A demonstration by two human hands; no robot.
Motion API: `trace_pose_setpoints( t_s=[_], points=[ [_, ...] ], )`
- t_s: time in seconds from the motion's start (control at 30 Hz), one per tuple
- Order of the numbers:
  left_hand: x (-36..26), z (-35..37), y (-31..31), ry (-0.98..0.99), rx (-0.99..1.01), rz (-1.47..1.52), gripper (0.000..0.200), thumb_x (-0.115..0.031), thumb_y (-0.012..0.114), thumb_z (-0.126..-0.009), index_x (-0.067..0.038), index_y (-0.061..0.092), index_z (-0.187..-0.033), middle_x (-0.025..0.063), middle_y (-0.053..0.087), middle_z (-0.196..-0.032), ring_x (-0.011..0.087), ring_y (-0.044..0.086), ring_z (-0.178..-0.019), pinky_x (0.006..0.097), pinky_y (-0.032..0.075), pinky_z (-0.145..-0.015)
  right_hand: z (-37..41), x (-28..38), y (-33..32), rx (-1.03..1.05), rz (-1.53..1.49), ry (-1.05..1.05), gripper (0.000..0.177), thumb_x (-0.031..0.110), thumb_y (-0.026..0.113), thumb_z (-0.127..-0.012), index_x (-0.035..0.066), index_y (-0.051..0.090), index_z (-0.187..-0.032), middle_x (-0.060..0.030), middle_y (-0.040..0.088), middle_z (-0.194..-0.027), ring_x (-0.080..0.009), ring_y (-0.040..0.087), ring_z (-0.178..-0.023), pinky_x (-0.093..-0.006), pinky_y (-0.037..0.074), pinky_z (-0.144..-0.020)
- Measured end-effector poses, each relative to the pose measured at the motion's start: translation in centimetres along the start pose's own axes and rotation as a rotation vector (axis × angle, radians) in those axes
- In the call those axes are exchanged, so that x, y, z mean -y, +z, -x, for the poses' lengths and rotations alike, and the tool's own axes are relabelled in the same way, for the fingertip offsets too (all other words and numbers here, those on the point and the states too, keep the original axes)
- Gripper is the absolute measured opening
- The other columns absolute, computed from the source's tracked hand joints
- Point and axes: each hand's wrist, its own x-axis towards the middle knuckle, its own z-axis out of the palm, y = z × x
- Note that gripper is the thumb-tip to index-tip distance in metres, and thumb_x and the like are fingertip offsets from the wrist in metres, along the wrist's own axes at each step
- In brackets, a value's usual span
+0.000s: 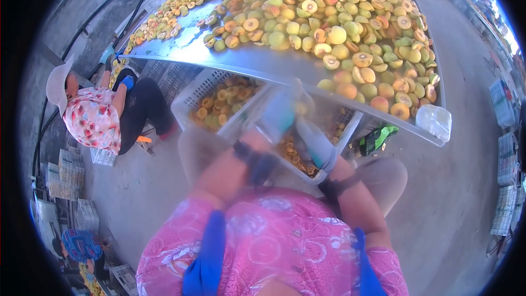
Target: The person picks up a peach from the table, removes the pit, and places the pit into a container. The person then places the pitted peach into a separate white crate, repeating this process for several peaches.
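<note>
My left hand [278,111], in a light blue-green glove, is at the table's front edge, over the crates. Close to its right is my right hand [316,141], in a grey and teal glove, above the crate of cut fruit pieces [293,151]. The hands nearly meet at a yellowish blur that may be a fruit. Motion smears the fingers of both, so their grip does not show. Just beyond them, halved yellow-green peaches [361,59] with brown pits lie heaped on the metal table [263,68].
A white crate [189,96] of fruit halves stands left under the table. A clear plastic bag [434,123] sits at the table's right corner; a green-black bag [378,138] lies below. Another person [93,109] sits at the left. Stacked crates [507,153] line the right side.
</note>
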Motion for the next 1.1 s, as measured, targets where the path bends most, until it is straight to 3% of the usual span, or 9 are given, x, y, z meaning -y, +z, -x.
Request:
trace_pose_setpoints(
  t_s=[0.23,0.37,0.6,0.77,0.87,0.97,1.0,1.07,1.1],
  points=[
    [6.4,-2.0,-3.4,0.139,0.108,-0.239,0.073,-0.065,0.034,-0.098,-0.002,0.066,-0.078,0.0064,0.066,-0.077,0.0149,0.061,-0.073,0.0273,0.048,-0.069,-0.5,-1.4,-2.0,0.254,-0.178,0.125,0.031,0.048,0.052,-0.098,0.017,0.057,-0.103,0.0110,0.038,-0.064,-0.0011,0.032,-0.047,-0.0195,0.021,-0.041],
    [0.5,1.3,-2.7,-0.058,0.226,-0.142,0.070,-0.063,0.037,-0.098,-0.002,0.066,-0.079,0.0079,0.066,-0.077,0.0171,0.062,-0.070,0.0289,0.049,-0.065,-0.3,-1.4,-1.2,0.333,-0.335,0.257,0.031,0.046,0.049,-0.100,0.015,0.054,-0.099,0.0102,0.034,-0.060,-0.0018,0.028,-0.040,-0.0195,0.018,-0.035],
    [2.8,1.3,-4.1,-0.094,0.283,0.539,0.062,-0.063,0.046,-0.094,-0.005,0.061,-0.075,0.0104,0.064,-0.077,0.0209,0.062,-0.072,0.0322,0.050,-0.064,-1.3,-2.2,0.3,0.597,-0.598,0.268,0.035,0.046,0.037,-0.104,0.014,0.050,-0.097,0.0096,0.027,-0.054,-0.0015,0.022,-0.032,-0.0192,0.018,-0.027],
    [3.7,1.3,-4.6,-0.101,0.413,1.315,0.055,-0.060,0.051,-0.093,-0.009,0.057,-0.073,0.0078,0.062,-0.080,0.0197,0.061,-0.082,0.0334,0.051,-0.069,0.5,-0.8,3.1,0.149,-0.771,0.316,0.040,0.049,0.036,-0.103,0.012,0.052,-0.104,0.0096,0.027,-0.055,-0.0024,0.021,-0.032,-0.0198,0.017,-0.027],
    [0.9,1.7,-7.6,0.001,0.010,1.008,0.046,-0.053,0.053,-0.096,-0.008,0.062,-0.090,0.0041,0.063,-0.087,0.0176,0.060,-0.085,0.0321,0.051,-0.078,-0.9,-2.9,0.2,0.570,-0.719,0.236,0.041,0.050,0.036,-0.103,0.013,0.053,-0.101,0.0087,0.028,-0.056,-0.0029,0.023,-0.034,-0.0207,0.017,-0.029],
    [-1.4,1.3,-10.4,0.134,-0.418,0.225,0.036,-0.035,0.057,-0.098,-0.003,0.060,-0.114,0.0034,0.063,-0.100,0.0151,0.061,-0.093,0.0300,0.050,-0.086,-1.4,-3.9,-0.8,0.321,-0.613,0.245,0.031,0.048,0.047,-0.100,0.018,0.055,-0.095,0.0083,0.035,-0.058,-0.0072,0.028,-0.038,-0.0244,0.023,-0.035],
    [0.1,0.2,-11.7,0.160,-0.404,0.229,0.036,-0.035,0.057,-0.098,-0.003,0.060,-0.114,0.0034,0.063,-0.100,0.0151,0.061,-0.093,0.0300,0.050,-0.086,-1.7,-4.4,-0.8,0.242,-0.608,0.227,0.033,0.050,0.046,-0.100,0.019,0.054,-0.092,0.0084,0.032,-0.056,-0.0079,0.028,-0.038,-0.0241,0.022,-0.035],
    [2.6,-2.8,-13.5,0.638,-0.319,-0.838,0.027,-0.015,0.048,-0.098,-0.002,0.057,-0.120,0.0162,0.060,-0.112,0.0317,0.055,-0.112,0.0412,0.042,-0.104,-2.7,-5.6,-1.5,0.167,-0.566,0.209,0.038,0.054,0.043,-0.100,0.022,0.048,-0.081,0.0086,0.031,-0.055,-0.0069,0.028,-0.038,-0.0239,0.021,-0.034],
    [0.7,-3.6,-10.7,0.697,-0.248,-0.957,0.028,-0.017,0.064,-0.092,-0.005,0.061,-0.118,0.0059,0.061,-0.117,0.0190,0.059,-0.101,0.0325,0.048,-0.092,-3.5,-6.8,-2.1,0.112,-0.468,0.135,0.039,0.056,0.042,-0.099,0.023,0.046,-0.078,0.0088,0.031,-0.055,-0.0062,0.028,-0.038,-0.0235,0.021,-0.034]
  ],
)
